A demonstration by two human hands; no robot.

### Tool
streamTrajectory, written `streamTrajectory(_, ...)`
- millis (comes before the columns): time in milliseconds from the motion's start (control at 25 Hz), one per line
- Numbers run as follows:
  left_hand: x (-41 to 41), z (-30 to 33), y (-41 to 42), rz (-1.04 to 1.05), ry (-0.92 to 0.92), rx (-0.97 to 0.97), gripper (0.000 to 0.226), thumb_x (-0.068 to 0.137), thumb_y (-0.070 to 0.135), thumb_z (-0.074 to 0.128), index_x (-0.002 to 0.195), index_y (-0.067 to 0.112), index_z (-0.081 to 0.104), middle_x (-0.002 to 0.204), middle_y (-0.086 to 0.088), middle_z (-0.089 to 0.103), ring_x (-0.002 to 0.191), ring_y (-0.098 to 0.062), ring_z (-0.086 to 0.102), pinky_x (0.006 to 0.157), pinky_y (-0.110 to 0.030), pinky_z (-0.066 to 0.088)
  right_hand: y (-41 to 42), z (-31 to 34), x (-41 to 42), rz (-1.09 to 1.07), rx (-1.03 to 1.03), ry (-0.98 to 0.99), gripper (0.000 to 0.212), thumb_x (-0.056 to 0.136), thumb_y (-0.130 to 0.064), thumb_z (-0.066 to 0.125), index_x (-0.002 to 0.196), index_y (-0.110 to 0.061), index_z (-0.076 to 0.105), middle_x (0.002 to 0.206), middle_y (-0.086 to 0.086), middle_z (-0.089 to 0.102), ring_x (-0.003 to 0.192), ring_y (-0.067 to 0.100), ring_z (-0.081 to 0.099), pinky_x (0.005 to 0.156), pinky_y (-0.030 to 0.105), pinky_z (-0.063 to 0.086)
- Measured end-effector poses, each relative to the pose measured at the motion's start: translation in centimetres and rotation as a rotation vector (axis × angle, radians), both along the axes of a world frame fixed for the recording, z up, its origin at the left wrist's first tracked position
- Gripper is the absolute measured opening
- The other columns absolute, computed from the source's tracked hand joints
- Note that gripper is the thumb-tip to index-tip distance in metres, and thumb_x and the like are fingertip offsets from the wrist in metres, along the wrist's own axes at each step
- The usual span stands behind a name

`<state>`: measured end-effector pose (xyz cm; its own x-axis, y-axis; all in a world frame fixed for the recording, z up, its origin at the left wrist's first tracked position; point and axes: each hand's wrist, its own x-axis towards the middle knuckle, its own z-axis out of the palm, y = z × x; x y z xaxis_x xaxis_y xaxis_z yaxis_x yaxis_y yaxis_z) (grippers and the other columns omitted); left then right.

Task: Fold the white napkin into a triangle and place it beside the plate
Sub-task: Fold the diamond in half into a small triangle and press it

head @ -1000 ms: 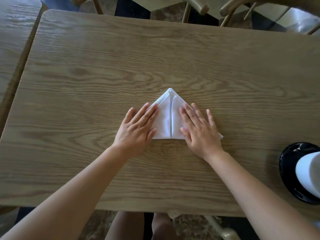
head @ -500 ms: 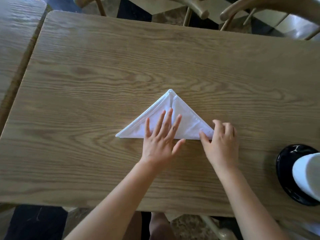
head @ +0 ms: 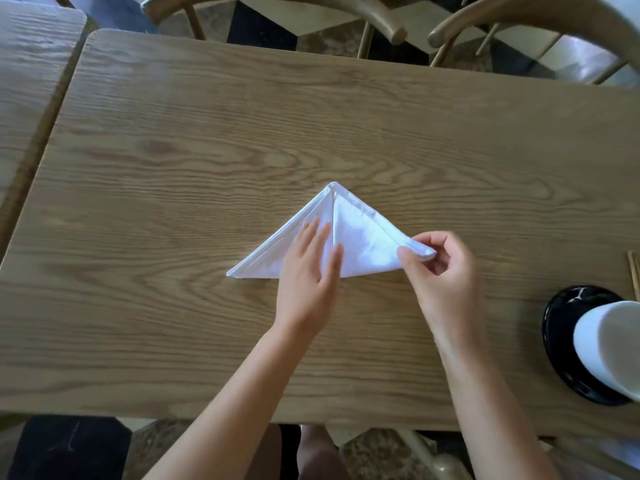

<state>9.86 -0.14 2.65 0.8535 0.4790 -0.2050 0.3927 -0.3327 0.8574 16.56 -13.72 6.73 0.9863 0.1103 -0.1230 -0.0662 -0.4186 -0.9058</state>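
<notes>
I note a wood-grain counter (head: 207, 150), with a second one (head: 31, 81) abutting at far left. Two wooden chairs (head: 346, 8) stand beyond it on a black-and-pale patterned floor (head: 263, 29). Near the right edge sits a black plate (head: 557, 327) carrying a white cup (head: 609, 348); chopsticks (head: 633, 271) lie just behind. The white napkin (head: 360, 244), a triangle, lies mid-counter, well apart from the plate. My left hand (head: 308, 275) lies flat and open on it; my right hand (head: 443, 268) pinches its lifted right corner.
</notes>
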Motion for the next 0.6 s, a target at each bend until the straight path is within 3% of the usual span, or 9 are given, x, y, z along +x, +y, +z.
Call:
streamTrajectory(80,-0.4,3.1,1.5,0.208,-0.099,-0.313,0.054,0.078,0.064,0.035,0.100,0.026,0.067,0.104,0.008,0.069,0.103,-0.007,0.061,0.085,-0.025,0.047,2.2,1.2,-1.7,0.083,0.102,-0.111,0.012,0.076,-0.018,0.068,0.081,-0.027,0.060,0.076,-0.011,0.067,0.068,0.005,0.064,0.065,0.021,0.051)
streamTrajectory(120,-0.6,4.4,2.5,0.241,-0.073,-0.420,0.053,0.072,0.068,0.039,0.086,0.026,0.069,0.086,0.007,0.072,0.086,-0.008,0.067,0.071,-0.022,0.050,3.3,1.5,-2.5,0.133,0.105,-0.164,0.013,0.077,-0.021,0.068,0.085,-0.027,0.062,0.078,-0.013,0.067,0.071,0.006,0.064,0.066,0.020,0.052)
streamTrajectory(200,-1.2,6.4,4.4,0.208,0.014,-0.493,0.053,0.062,0.069,0.050,0.075,0.022,0.070,0.073,0.003,0.073,0.070,-0.011,0.071,0.056,-0.019,0.052,5.7,1.4,-3.8,0.218,0.058,-0.251,0.014,0.077,-0.023,0.070,0.088,-0.027,0.063,0.077,-0.013,0.067,0.071,0.007,0.063,0.068,0.021,0.051)
streamTrajectory(280,-1.8,6.9,5.7,0.168,0.063,-0.410,0.042,0.060,0.060,0.060,0.076,0.022,0.072,0.072,0.005,0.074,0.070,-0.011,0.071,0.062,-0.026,0.056,7.7,0.8,-4.7,0.284,-0.013,-0.336,0.012,0.077,-0.020,0.073,0.086,-0.019,0.065,0.074,-0.007,0.067,0.070,0.008,0.059,0.068,0.025,0.049)
streamTrajectory(400,-3.0,6.2,7.8,0.210,0.108,-0.286,0.014,0.072,0.026,0.063,0.079,0.024,0.074,0.074,0.003,0.075,0.075,-0.013,0.072,0.079,-0.042,0.058,9.6,-0.4,-5.7,0.417,-0.011,-0.342,0.011,0.081,-0.017,0.067,0.090,-0.011,0.067,0.080,-0.001,0.070,0.077,0.012,0.061,0.073,0.034,0.050)
streamTrajectory(440,-3.5,5.7,8.5,0.220,0.113,-0.263,0.019,0.076,0.014,0.059,0.080,0.024,0.075,0.074,0.004,0.075,0.074,-0.013,0.072,0.080,-0.043,0.058,9.7,-0.8,-5.6,0.425,-0.009,-0.359,0.011,0.085,-0.017,0.061,0.092,-0.011,0.068,0.083,0.001,0.071,0.079,0.015,0.063,0.074,0.036,0.051)
streamTrajectory(520,-4.7,4.5,9.7,0.251,0.127,-0.195,0.030,0.080,0.003,0.054,0.081,0.024,0.075,0.073,0.006,0.075,0.071,-0.009,0.071,0.079,-0.037,0.058,9.6,-1.6,-4.3,0.363,-0.050,-0.421,0.023,0.090,-0.015,0.047,0.102,-0.009,0.066,0.094,0.006,0.071,0.088,0.021,0.064,0.080,0.038,0.049)
streamTrajectory(600,-5.4,3.4,10.1,0.264,0.152,-0.059,0.026,0.080,0.006,0.056,0.081,0.025,0.074,0.069,0.012,0.072,0.068,0.000,0.068,0.073,-0.018,0.053,9.6,-2.7,-1.8,0.328,-0.215,-0.467,0.033,0.093,-0.013,0.042,0.121,-0.007,0.058,0.122,0.013,0.063,0.117,0.028,0.054,0.099,0.041,0.043)
